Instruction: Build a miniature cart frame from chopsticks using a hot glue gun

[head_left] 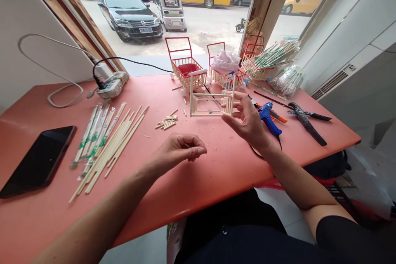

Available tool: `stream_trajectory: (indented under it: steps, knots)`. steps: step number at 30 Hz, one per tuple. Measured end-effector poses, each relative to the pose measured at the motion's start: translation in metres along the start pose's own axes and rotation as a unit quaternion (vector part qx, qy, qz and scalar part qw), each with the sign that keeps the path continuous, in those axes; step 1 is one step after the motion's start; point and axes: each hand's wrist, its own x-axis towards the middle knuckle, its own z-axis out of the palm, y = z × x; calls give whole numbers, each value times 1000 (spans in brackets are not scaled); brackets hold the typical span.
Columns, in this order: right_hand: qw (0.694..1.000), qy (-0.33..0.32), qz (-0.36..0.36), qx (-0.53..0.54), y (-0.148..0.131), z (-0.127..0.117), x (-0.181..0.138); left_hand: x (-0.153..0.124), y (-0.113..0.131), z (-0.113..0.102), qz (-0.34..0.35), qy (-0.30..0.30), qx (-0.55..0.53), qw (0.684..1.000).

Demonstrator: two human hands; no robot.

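Observation:
My right hand [246, 120] holds up a small pale frame of glued wooden sticks [210, 100] by its right end, fingers pinched on it above the salmon table [201, 185]. My left hand [182, 150] hovers lower and to the left, fingers curled with thumb and fingertips pressed together; whether anything tiny sits between them I cannot make out. A few short cut sticks [167, 123] lie just beyond the left hand.
Long chopsticks, some in paper sleeves [105, 142], lie left, beside a black phone [38, 159]. A power strip [111, 84] sits at the back. Finished red-rimmed stick carts [187, 68] stand by the window. A blue glue gun [267, 117], cutters [305, 119] and bagged chopsticks [287, 78] lie right.

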Motion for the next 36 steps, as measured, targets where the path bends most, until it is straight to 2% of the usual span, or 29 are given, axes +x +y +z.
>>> stream_trajectory:
  steps: [2, 4, 6, 7, 10, 12, 13, 18, 21, 26, 32, 36]
  knots:
    - [1000, 25, 6, 14, 1, -7, 3, -2, 5, -13, -15, -41, 77, 996]
    - [998, 53, 4, 26, 2, -14, 6, -4, 9, -29, -17, -22, 159, 987]
    - [996, 80, 2, 32, 2, -20, 9, -7, 10, -47, -22, 44, 242, 969]
    - [995, 90, 3, 35, 1, -23, 11, -8, 11, -56, -21, 96, 280, 955]
    - [994, 101, 10, 44, -1, -28, 13, -11, 12, -76, -20, 257, 373, 891]
    - [994, 96, 19, 45, -3, -29, 14, -12, 12, -82, -26, 308, 379, 872]
    - [994, 92, 24, 46, -4, -28, 13, -12, 12, -82, -25, 318, 366, 874]
    - [993, 61, 41, 90, -13, -18, 9, -6, 7, -67, 14, 300, 244, 922]
    - [992, 35, 52, 110, -19, -11, 5, -2, 1, -58, 26, 293, 174, 940]
    - [991, 6, 49, 121, -23, -6, 0, 3, -4, -52, 11, 239, -23, 971]
    - [992, 1, 28, 120, -24, -4, -3, 8, -8, -37, -27, 149, -262, 953]
    - [994, -3, 20, 106, -21, 1, -5, 10, -11, -22, -26, 93, -307, 947]
